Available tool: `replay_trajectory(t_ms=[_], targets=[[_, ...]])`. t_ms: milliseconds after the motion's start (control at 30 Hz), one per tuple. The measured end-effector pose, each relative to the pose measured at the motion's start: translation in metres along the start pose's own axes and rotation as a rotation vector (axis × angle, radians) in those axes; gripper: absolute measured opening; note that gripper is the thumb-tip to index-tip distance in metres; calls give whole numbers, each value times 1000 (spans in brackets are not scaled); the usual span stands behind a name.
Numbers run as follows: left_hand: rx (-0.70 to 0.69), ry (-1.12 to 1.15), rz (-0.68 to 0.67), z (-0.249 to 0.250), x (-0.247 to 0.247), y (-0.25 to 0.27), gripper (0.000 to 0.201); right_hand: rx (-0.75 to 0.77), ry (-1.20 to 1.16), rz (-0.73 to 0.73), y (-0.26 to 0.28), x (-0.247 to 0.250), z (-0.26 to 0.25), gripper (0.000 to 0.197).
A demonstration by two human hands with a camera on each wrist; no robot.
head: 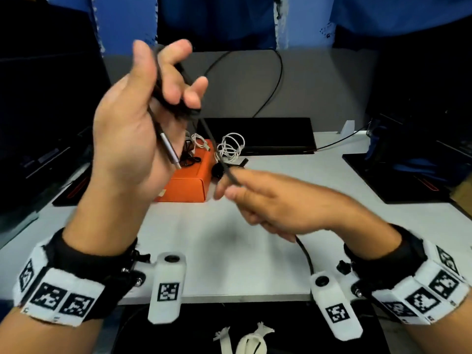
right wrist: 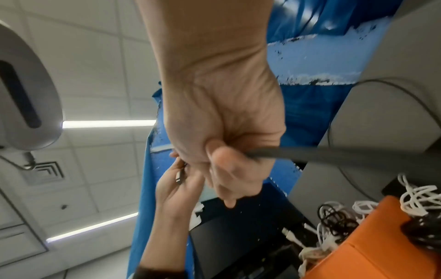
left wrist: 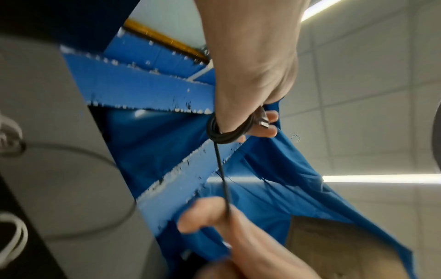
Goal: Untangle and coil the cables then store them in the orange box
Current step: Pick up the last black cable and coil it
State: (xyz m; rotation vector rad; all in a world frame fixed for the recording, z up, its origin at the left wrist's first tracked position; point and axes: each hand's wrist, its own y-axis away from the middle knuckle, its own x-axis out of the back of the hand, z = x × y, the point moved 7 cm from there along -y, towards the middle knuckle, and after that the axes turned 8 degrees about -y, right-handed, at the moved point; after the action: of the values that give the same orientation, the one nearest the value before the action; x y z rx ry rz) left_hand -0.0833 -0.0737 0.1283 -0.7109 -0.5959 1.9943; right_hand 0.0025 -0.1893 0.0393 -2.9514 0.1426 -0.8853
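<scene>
My left hand (head: 176,80) is raised above the table with a black cable (head: 178,108) wound in loops round its fingers. The cable's silver plug (head: 169,152) hangs down across the palm. From the loops the cable runs taut down to my right hand (head: 227,185), which pinches it between thumb and fingers. The left wrist view shows the coil (left wrist: 226,134) on the fingers, and the right wrist view shows the strand (right wrist: 310,154) leaving my right fist. The orange box (head: 189,182) sits behind my hands with white cables (head: 229,146) and a small black coil (head: 217,171) on and beside it.
A black flat device (head: 258,134) lies behind the box against the grey partition (head: 319,85). Dark monitors stand left and right, and a black stand base (head: 398,175) sits at the right. The white table (head: 217,241) stretches in front of the box.
</scene>
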Motion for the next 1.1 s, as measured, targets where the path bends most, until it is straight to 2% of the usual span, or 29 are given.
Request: replay_trajectory(t_ms=[67,100,167,233,267,333,400,500,600,633,700,767,867,933,1000,1100], targets=[[-97,-417,76,-2,9,-1,33,8,64,-88,1,-15,-4,24],[-112,-604,56,-8,7,-1,29,31,85,-86,3,-16,-10,25],[-56,-886,-88,-28,2,2,24,108,83,-25,7,-6,-23,26],[77,-1045,-314,-49,-4,10,33,201,85,102,13,15,-36,25],[147,-1022,-438,-57,-9,16,39,245,78,181,17,27,-40,23],[280,-788,-607,-63,-23,28,52,293,4,341,22,51,-41,18],[380,-482,-604,-59,-33,34,55,310,-55,507,26,70,-36,17],[388,-174,-590,-52,-45,37,52,342,45,679,26,77,-31,29],[367,63,-561,-50,-51,38,43,311,117,657,19,59,-30,58],[374,152,-563,-51,-56,39,40,300,32,620,16,53,-27,66],[417,303,-549,-58,-62,43,37,294,-162,597,12,47,-21,67],[449,340,-531,-66,-64,45,37,289,-217,650,11,49,-16,61],[499,259,-571,-68,-63,44,41,317,-177,672,10,52,-14,53],[575,215,-607,-67,-58,43,52,330,-29,667,10,53,-17,52],[639,149,-645,-68,-50,42,65,369,147,652,11,50,-24,43],[670,21,-677,-70,-44,44,66,402,315,591,9,43,-29,33]])
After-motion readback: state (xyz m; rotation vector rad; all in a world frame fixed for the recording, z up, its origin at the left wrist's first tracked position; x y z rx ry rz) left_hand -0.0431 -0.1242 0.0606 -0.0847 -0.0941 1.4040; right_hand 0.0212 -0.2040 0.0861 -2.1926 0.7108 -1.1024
